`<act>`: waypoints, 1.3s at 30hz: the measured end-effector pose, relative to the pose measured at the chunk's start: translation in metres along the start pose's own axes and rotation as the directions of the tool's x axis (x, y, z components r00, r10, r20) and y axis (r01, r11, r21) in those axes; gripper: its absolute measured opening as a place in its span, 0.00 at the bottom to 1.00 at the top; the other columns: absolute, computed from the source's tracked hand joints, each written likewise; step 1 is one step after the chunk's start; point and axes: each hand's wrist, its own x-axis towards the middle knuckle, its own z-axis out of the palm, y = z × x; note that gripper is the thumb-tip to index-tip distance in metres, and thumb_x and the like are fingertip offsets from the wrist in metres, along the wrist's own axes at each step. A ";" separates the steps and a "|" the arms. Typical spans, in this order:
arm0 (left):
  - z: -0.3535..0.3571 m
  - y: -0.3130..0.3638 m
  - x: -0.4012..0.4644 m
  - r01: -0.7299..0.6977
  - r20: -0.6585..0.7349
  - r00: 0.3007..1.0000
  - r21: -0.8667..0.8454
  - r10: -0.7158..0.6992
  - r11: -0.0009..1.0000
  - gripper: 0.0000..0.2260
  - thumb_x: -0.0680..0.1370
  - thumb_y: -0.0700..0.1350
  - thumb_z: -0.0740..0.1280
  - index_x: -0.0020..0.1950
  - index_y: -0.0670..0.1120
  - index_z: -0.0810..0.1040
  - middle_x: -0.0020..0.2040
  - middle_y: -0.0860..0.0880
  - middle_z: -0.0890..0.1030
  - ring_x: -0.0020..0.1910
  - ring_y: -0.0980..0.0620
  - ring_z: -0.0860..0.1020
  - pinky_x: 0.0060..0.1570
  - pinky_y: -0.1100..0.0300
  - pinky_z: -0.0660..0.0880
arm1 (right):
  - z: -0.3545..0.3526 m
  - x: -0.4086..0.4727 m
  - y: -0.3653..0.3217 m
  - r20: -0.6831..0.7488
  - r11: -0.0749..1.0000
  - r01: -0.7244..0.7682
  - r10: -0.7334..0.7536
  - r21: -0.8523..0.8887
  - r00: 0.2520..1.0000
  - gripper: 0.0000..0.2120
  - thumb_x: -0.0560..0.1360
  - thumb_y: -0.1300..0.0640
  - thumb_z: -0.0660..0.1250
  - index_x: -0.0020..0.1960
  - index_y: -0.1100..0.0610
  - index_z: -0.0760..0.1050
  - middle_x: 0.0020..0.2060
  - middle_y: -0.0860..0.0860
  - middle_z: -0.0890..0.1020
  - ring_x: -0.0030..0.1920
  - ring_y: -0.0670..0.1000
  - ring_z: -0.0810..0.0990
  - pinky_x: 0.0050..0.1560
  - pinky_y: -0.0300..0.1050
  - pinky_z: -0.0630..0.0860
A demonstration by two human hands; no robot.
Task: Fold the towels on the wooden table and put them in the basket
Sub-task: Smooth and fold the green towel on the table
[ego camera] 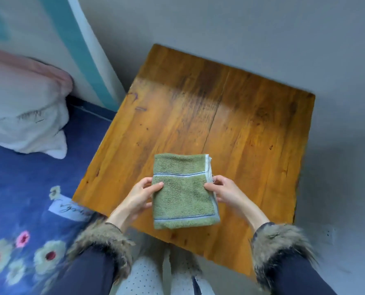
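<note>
Towel (183,192) folded, long axis away from body, over near counter (230,116) edge; pinched between left hand (142,195) and right hand (224,191).

A home bedroom: bed (28,209) with floral blue sheet and pillow (24,116) left of wooden worktop (230,116).

Both arms wear dark navy sleeves (87,271) of smooth fabric. Each sleeve ends behind the fingers (156,186) in a thick cuff of shaggy brown and grey fur (104,237), tipped darker at the edges; the right cuff (281,237) matches it. Between the sleeves, the legs show pale trousers (143,277) scattered with small dark dots.
</note>
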 end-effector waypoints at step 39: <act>-0.689 -0.262 -0.322 -0.585 -0.834 0.481 -0.535 -0.271 0.609 0.09 0.76 0.38 0.66 0.56 0.44 0.73 0.45 0.46 0.78 0.45 0.47 0.77 0.47 0.51 0.74 | 0.899 -0.049 -0.159 0.783 0.573 0.613 0.085 -0.544 0.616 0.07 0.76 0.61 0.62 0.52 0.52 0.69 0.37 0.48 0.75 0.35 0.45 0.75 0.38 0.45 0.79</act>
